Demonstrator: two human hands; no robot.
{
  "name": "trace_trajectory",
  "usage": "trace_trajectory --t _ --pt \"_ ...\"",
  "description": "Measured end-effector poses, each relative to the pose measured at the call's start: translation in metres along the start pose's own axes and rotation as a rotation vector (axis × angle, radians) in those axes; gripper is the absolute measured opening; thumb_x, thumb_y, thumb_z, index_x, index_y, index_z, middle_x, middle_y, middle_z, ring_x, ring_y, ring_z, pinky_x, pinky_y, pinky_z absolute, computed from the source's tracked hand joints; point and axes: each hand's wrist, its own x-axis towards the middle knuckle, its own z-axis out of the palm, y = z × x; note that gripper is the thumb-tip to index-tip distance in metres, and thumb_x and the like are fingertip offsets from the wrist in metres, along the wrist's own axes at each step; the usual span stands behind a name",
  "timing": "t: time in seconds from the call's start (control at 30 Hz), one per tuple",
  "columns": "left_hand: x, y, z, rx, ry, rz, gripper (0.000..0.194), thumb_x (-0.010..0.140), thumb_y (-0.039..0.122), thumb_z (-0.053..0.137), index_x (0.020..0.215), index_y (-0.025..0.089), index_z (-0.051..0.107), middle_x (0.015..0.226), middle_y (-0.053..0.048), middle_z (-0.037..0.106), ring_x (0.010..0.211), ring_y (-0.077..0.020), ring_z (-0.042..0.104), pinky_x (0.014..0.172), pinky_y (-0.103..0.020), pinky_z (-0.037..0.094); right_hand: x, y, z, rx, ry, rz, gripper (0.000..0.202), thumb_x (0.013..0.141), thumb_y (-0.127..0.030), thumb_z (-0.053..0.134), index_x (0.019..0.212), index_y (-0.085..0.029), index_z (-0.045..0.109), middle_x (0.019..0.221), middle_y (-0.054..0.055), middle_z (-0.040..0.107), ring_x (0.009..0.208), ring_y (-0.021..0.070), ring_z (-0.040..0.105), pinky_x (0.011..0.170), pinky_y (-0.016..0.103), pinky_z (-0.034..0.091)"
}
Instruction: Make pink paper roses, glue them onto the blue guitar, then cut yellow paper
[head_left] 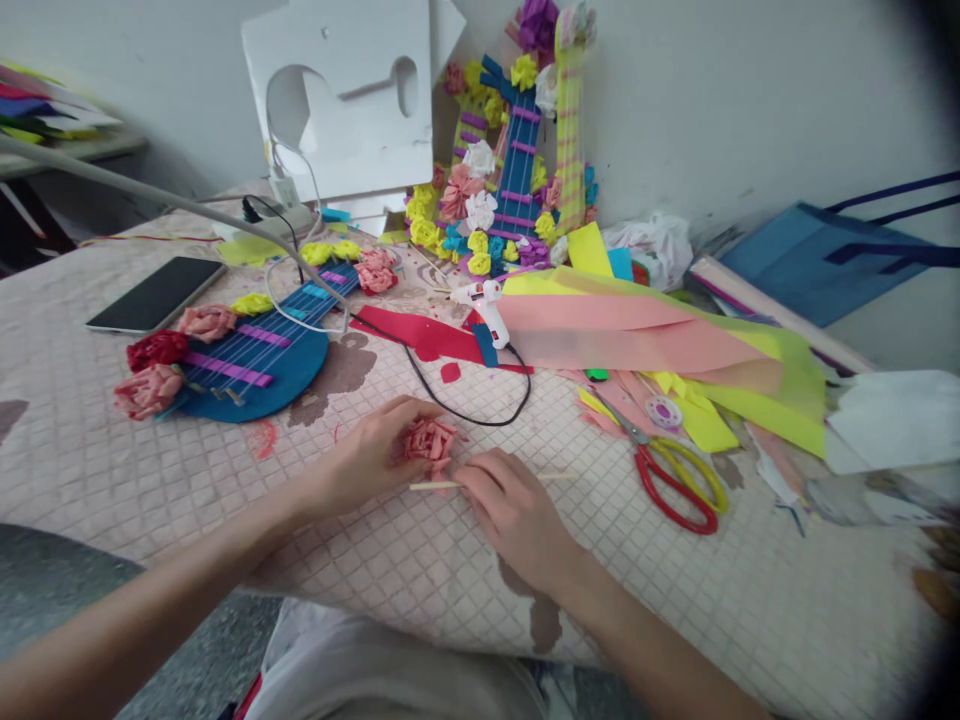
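While the left hand cups the crumpled pink paper flower just above the tabletop's near edge, its fingers are curled in around the flower's left side. The right hand has its fingers bent down over a thin pale stick, which runs crosswise just below the flower; whether those fingers also touch the paper cannot be told.

The flower looks very light, soft and easily crushed, so a loose hold low on its base should spare the petals. The stick seems light and stiff but slender enough to snap, best gripped near its middle.

Beyond the flower, the glue gun's black cable loops close by, limiting forward movement. Scissors bound the right side, and a blue guitar-shaped piece the far left; sideways and nearer the body, there appears more room.
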Motion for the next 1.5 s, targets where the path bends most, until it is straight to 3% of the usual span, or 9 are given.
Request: trace_trajectory --t 0.13,0.37,0.93,1.13,1.5 --pt "-0.007 -0.008 0.002 -0.058 0.079 -0.039 0.04 0.077 0.021 0.064 0.116 0.02 0.053 0.108 -0.006 0.062 0.094 -0.0178 0.062 0.081 -0.032 0.053 0.001 -0.002 -0.002 0.014 0.05 0.053 0.024 0.093 -0.012 0.041 0.102 -0.018 0.063 0.093 0.008 0.062 0.085 0.018 0.058 0.074 0.032 0.051" --pt "-0.013 -0.014 0.003 -0.216 0.067 -0.078 0.041 0.08 0.021 0.061 0.12 0.022 0.051 0.115 -0.008 0.06 0.099 -0.0182 0.062 0.084 -0.033 0.054 0.006 0.002 0.001 0.072 -0.024 -0.004 0.023 0.093 -0.009 0.04 0.104 -0.018 0.058 0.094 0.007 0.06 0.092 0.0195 0.055 0.082 0.035 0.05" --pt "-0.011 -0.009 -0.002 0.015 0.099 0.047 0.037 0.082 0.017 0.059 0.119 0.02 0.051 0.116 -0.008 0.058 0.105 -0.0186 0.057 0.09 -0.034 0.049 0.011 0.004 0.008 -0.045 -0.095 -0.066 0.017 0.092 -0.011 0.044 0.09 -0.016 0.06 0.09 0.007 0.058 0.089 0.0206 0.051 0.079 0.037 0.046" --pt "-0.012 -0.009 -0.003 0.042 0.097 0.058 0.039 0.082 0.022 0.062 0.12 0.021 0.051 0.118 -0.008 0.057 0.106 -0.0192 0.057 0.09 -0.033 0.049 0.01 0.007 0.01 -0.041 -0.057 -0.052 0.018 0.093 -0.011 0.043 0.09 -0.017 0.06 0.09 0.007 0.059 0.089 0.0205 0.051 0.078 0.036 0.044" --pt "-0.013 -0.014 0.0 0.042 0.112 0.113 0.04 0.083 0.016 0.059 0.121 0.019 0.05 0.119 -0.009 0.056 0.11 -0.0186 0.055 0.094 -0.034 0.048 0.013 0.005 0.009 -0.11 -0.107 -0.088 0.016 0.092 -0.014 0.047 0.091 -0.018 0.062 0.088 0.006 0.058 0.089 0.021 0.049 0.076 0.036 0.043"
